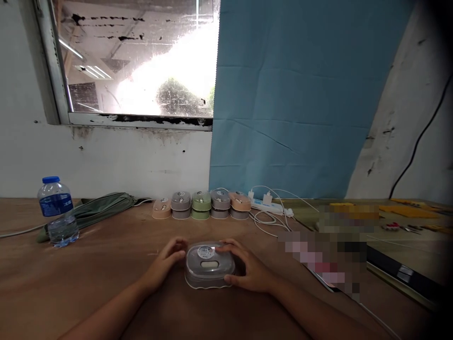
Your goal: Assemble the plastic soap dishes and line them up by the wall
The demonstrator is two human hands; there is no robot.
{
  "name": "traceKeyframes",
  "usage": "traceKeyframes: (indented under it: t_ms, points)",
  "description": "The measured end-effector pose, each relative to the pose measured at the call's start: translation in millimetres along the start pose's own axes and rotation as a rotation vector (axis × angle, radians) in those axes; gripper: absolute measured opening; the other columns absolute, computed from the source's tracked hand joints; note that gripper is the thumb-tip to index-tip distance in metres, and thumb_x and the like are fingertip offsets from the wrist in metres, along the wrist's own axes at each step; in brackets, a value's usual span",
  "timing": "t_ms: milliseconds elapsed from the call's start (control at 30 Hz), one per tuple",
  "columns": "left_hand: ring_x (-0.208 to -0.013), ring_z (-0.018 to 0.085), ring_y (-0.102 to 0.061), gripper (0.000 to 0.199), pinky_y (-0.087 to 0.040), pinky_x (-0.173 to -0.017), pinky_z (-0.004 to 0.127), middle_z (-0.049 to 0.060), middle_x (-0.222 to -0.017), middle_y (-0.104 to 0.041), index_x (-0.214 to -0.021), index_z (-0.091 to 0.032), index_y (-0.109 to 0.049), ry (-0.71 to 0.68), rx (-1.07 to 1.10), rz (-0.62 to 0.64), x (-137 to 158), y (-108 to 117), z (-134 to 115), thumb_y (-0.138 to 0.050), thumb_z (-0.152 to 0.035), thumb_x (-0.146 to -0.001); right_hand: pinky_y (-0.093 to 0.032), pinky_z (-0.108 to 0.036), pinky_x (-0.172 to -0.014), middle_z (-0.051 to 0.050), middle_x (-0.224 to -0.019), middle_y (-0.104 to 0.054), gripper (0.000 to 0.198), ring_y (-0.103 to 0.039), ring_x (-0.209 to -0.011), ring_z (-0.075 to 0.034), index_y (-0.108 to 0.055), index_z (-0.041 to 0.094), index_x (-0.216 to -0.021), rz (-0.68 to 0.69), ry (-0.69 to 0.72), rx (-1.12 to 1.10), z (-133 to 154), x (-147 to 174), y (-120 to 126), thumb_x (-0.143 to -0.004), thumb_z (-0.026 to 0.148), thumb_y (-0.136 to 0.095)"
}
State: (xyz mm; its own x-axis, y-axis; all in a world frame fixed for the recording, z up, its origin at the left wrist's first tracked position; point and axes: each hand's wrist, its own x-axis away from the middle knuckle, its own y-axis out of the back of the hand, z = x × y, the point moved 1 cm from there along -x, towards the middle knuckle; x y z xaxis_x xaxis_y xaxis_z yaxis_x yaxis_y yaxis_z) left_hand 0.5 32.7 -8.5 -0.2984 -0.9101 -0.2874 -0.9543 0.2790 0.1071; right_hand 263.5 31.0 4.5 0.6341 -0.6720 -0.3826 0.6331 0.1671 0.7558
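Note:
A small grey lidded box [210,271], shaped like a soap box, rests on the wooden table in front of me. Its lid is see-through, with a round white printed sticker and a pale oval opening on top. My right hand [249,269] grips the box's right end, fingers on the lid and thumb at the near side. Close by the left end is my left hand [170,259], its fingers loosely curved and thumb apart, holding nothing. Whether its fingertips touch the box I cannot tell.
Similar boxes in orange, grey and green [201,205] stand in a row by the wall, mostly stacked. A water bottle [58,212] and a dark green cloth item [102,208] are left. A power strip [267,206] with white cables lies behind right, near a blurred patch.

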Motion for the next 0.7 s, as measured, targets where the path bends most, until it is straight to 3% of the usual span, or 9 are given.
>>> traceKeyframes:
  t_ms: [100, 200, 333, 700]
  points:
    - [-0.114, 0.021, -0.039, 0.034, -0.028, -0.101, 0.037, 0.005, -0.115, -0.042, -0.110, -0.023, -0.050, -0.086, -0.211, 0.199, 8.0, -6.8, -7.2, -0.054, -0.034, -0.078, -0.032, -0.039, -0.097, -0.010, -0.125, -0.037, 0.058, -0.038, -0.118, -0.025, -0.048, 0.023, -0.118, -0.008, -0.014, 0.004, -2.3, 0.9, 0.1, -0.066, 0.041, -0.067]
    - [-0.117, 0.022, -0.035, 0.044, -0.026, -0.102, 0.037, 0.006, -0.118, -0.034, -0.115, -0.024, -0.046, -0.117, -0.322, 0.259, 10.1, -8.0, -10.0, -0.059, -0.036, -0.075, -0.031, -0.039, -0.098, -0.010, -0.124, -0.037, 0.057, -0.038, -0.117, -0.025, -0.049, 0.023, -0.117, -0.013, -0.015, 0.000, -3.8, 0.8, 0.3, -0.066, 0.042, -0.067]
    - [-0.115, 0.021, -0.036, 0.052, -0.030, -0.100, 0.035, 0.006, -0.117, -0.032, -0.115, -0.024, -0.044, -0.138, -0.349, 0.273, 8.6, -7.5, -11.3, -0.066, -0.035, -0.069, -0.031, -0.040, -0.098, -0.010, -0.124, -0.038, 0.058, -0.038, -0.118, -0.026, -0.049, 0.023, -0.117, -0.007, 0.002, -0.017, -4.8, 0.3, 1.6, -0.066, 0.044, -0.067]
    - [-0.109, 0.020, -0.041, 0.040, -0.037, -0.094, 0.032, 0.005, -0.112, -0.037, -0.106, -0.023, -0.048, -0.199, -0.333, 0.235, 7.8, -7.9, -12.7, -0.065, -0.032, -0.071, -0.031, -0.040, -0.098, -0.010, -0.123, -0.040, 0.057, -0.038, -0.118, -0.025, -0.049, 0.023, -0.118, 0.008, 0.036, -0.033, -4.0, 0.7, 4.1, -0.069, 0.048, -0.064]
